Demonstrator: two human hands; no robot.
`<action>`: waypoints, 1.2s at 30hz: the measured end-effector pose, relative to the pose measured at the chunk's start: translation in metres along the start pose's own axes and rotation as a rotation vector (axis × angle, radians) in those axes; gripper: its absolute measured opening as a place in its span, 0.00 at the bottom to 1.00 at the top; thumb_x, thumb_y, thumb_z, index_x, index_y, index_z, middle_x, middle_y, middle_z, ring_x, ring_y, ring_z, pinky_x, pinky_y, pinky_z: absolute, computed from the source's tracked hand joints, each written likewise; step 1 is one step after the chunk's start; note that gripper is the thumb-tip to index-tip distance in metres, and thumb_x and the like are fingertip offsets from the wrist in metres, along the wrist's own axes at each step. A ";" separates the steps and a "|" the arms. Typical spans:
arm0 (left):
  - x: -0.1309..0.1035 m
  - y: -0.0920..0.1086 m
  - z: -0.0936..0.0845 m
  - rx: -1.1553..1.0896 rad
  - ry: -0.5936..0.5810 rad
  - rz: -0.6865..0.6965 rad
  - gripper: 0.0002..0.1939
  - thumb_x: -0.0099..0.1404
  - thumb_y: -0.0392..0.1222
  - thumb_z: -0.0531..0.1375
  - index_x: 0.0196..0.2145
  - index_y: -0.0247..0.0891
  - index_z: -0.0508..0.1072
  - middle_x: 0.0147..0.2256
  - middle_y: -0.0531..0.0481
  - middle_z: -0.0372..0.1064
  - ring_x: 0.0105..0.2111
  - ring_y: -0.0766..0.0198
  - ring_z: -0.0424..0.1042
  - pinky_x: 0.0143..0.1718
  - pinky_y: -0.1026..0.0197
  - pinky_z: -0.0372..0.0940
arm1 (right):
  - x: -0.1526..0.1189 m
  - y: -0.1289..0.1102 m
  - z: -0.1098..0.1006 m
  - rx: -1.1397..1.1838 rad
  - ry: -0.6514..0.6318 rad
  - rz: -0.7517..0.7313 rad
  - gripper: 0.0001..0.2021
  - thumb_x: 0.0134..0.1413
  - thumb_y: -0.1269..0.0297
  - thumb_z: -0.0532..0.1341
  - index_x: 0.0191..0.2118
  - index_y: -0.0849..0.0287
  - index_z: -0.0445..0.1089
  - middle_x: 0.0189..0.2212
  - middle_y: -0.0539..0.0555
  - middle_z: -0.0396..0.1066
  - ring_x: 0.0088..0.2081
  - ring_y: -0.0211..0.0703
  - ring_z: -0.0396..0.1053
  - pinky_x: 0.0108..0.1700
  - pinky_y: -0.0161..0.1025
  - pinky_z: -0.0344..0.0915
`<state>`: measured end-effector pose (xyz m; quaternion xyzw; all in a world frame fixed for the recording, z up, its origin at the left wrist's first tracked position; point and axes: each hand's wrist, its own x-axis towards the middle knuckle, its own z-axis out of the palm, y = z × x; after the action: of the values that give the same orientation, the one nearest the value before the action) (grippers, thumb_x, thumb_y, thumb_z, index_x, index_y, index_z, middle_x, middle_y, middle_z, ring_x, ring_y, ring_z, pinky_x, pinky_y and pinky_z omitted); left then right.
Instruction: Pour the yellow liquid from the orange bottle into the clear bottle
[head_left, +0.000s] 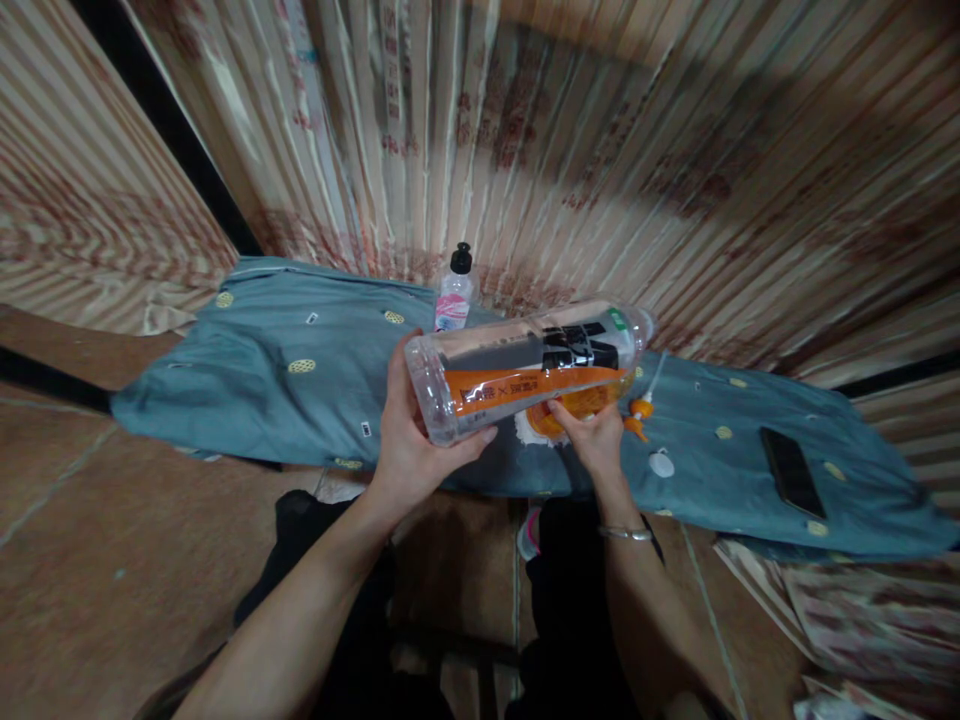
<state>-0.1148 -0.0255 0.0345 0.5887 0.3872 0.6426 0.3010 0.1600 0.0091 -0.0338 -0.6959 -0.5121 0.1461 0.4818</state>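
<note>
Large clear orange-labelled plastic bottle (pixel 517 382) gripped by left hand (pixel 411 440); right hand (pixel 598 438), grip unclear; bottle might be dropped if smooth base slips.

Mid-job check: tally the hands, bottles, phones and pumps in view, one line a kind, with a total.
Hands (left hand, right hand): 2
Bottles (large bottle, small bottle): 2
Phones (phone): 1
Pumps (orange pump): 1
Total: 6
Not counted: a partly hidden orange item, possibly a third bottle; I cannot tell.
</note>
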 end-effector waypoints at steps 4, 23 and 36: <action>0.000 -0.001 0.000 0.000 0.001 0.000 0.57 0.50 0.62 0.77 0.70 0.46 0.57 0.65 0.35 0.65 0.63 0.41 0.72 0.63 0.39 0.70 | 0.000 -0.002 -0.001 0.000 -0.019 0.014 0.37 0.38 0.38 0.74 0.48 0.62 0.74 0.45 0.67 0.82 0.50 0.67 0.80 0.54 0.57 0.76; 0.000 0.001 0.000 0.011 0.009 0.008 0.56 0.51 0.62 0.77 0.70 0.45 0.57 0.64 0.37 0.67 0.62 0.44 0.73 0.63 0.43 0.71 | 0.000 0.000 0.000 0.027 -0.025 0.002 0.36 0.39 0.39 0.74 0.49 0.62 0.73 0.45 0.67 0.82 0.50 0.66 0.80 0.53 0.56 0.77; 0.001 0.003 0.000 0.014 -0.009 -0.014 0.57 0.50 0.62 0.77 0.70 0.45 0.56 0.64 0.35 0.65 0.64 0.41 0.71 0.65 0.38 0.68 | 0.000 -0.002 0.000 -0.007 0.005 -0.018 0.38 0.39 0.36 0.73 0.49 0.62 0.73 0.47 0.68 0.81 0.49 0.64 0.80 0.56 0.57 0.75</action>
<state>-0.1151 -0.0268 0.0375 0.5908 0.3943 0.6353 0.3031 0.1592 0.0090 -0.0321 -0.6934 -0.5177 0.1382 0.4818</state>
